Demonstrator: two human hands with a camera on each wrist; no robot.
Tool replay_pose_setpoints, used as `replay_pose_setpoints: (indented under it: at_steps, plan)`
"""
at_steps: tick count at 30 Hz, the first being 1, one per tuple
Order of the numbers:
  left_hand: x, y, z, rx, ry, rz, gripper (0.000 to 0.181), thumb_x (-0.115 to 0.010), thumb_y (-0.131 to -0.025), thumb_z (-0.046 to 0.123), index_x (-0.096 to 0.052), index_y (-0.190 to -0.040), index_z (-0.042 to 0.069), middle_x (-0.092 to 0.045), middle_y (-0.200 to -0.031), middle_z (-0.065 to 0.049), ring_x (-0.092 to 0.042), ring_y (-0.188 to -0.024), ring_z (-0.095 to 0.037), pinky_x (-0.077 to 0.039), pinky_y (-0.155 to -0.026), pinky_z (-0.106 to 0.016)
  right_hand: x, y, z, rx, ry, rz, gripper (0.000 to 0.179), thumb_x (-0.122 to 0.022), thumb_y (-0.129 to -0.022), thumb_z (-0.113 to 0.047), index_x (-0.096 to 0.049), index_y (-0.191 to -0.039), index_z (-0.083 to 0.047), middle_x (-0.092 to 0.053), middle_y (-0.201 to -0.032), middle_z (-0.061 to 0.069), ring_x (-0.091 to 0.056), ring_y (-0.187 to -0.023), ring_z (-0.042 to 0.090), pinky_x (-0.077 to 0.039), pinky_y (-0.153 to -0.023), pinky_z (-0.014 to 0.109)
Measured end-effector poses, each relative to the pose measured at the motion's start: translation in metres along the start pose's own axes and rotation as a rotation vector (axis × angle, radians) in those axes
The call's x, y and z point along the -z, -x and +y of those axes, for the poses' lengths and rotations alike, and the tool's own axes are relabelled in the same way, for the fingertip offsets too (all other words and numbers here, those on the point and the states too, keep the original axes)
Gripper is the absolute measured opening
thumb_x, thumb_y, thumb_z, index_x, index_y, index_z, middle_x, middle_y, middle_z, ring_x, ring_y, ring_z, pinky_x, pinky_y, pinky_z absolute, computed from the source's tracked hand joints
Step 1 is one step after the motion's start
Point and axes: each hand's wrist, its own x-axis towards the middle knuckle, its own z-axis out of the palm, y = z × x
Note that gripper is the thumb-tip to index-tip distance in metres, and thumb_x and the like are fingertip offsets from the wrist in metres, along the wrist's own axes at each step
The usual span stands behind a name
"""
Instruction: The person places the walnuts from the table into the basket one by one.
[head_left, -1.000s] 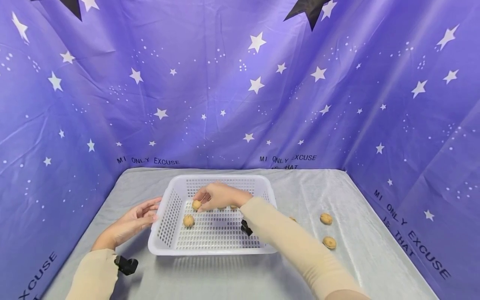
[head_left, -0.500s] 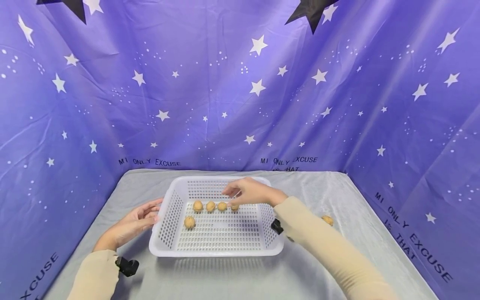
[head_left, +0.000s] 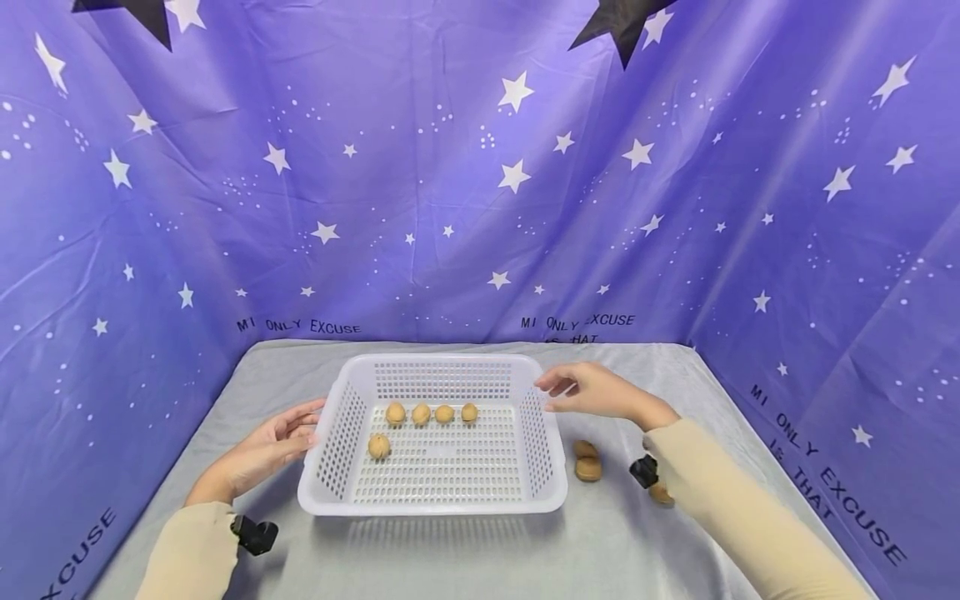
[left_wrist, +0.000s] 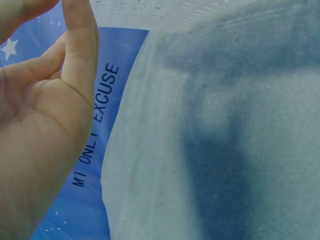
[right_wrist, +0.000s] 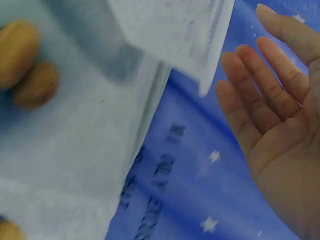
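Observation:
A white perforated plastic basket stands on the table. Inside, several walnuts form a row toward the back, and one more walnut lies in front of the row's left end. My left hand has its fingertips at the basket's left rim; its fingers look fairly straight in the left wrist view. Just off the right rim is my right hand, raised with bare palm and loosely extended fingers. Two walnuts sit together right of the basket. Farther right, the wrist partly hides another walnut.
Grey cloth covers the table. Purple star-printed curtains hang behind it and along both sides. Each wrist wears a small black camera, one visible on the left sleeve and one on the right.
My right hand let go of a walnut at the left end of the row, then moved right, out over the basket's right rim. My left hand has stayed at the left rim.

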Motion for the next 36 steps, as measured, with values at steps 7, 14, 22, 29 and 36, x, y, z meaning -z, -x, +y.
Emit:
replay_pose_setpoints:
  at_steps: [7, 14, 22, 29, 36]
  plan:
    - [-0.001, 0.000, 0.000, -0.008, 0.008, -0.004, 0.064, -0.050, -0.100, -0.008, -0.015, -0.154, -0.010, -0.054, -0.135, -0.016, -0.062, -0.114, -0.018, -0.053, -0.094, -0.035, 0.001, 0.032, 0.033, -0.033, -0.005, 0.028, 0.036, -0.075, -0.092, -0.018, -0.067, -0.122, 0.000, -0.068, -0.117, 0.018, -0.068, -0.102, 0.029, -0.055, -0.090, 0.042]
    - [-0.001, 0.001, 0.000, -0.011, 0.003, 0.000, 0.063, -0.049, -0.101, -0.008, -0.016, -0.154, -0.009, -0.054, -0.134, -0.016, -0.062, -0.112, -0.018, -0.053, -0.094, -0.035, -0.017, 0.049, 0.061, -0.162, -0.068, -0.002, 0.039, -0.075, -0.091, -0.022, -0.067, -0.123, -0.001, -0.069, -0.117, 0.017, -0.066, -0.103, 0.027, -0.053, -0.087, 0.038]
    - [-0.001, 0.000, 0.000, -0.009, 0.002, 0.002, 0.064, -0.049, -0.100, -0.008, -0.015, -0.154, -0.010, -0.055, -0.133, -0.015, -0.063, -0.112, -0.018, -0.053, -0.093, -0.035, -0.034, 0.058, 0.088, -0.178, -0.038, -0.058, 0.035, -0.074, -0.091, -0.020, -0.069, -0.118, 0.002, -0.072, -0.109, 0.009, -0.067, -0.101, 0.025, -0.052, -0.086, 0.028]
    - [-0.002, -0.001, 0.001, 0.006, -0.012, 0.006, 0.064, -0.050, -0.101, -0.006, -0.016, -0.155, -0.008, -0.053, -0.135, -0.018, -0.062, -0.113, -0.020, -0.052, -0.095, -0.035, -0.035, 0.061, 0.095, -0.199, -0.029, -0.073, 0.033, -0.073, -0.092, -0.021, -0.071, -0.117, 0.000, -0.073, -0.109, 0.007, -0.067, -0.101, 0.023, -0.052, -0.088, 0.030]
    - [-0.001, 0.000, 0.001, 0.013, -0.020, 0.006, 0.064, -0.050, -0.101, -0.005, -0.017, -0.155, -0.007, -0.050, -0.137, -0.023, -0.061, -0.114, -0.022, -0.052, -0.095, -0.036, -0.035, 0.061, 0.089, -0.233, -0.042, -0.039, 0.030, -0.071, -0.094, -0.025, -0.072, -0.116, -0.005, -0.072, -0.106, 0.000, -0.064, -0.100, 0.020, -0.050, -0.089, 0.039]
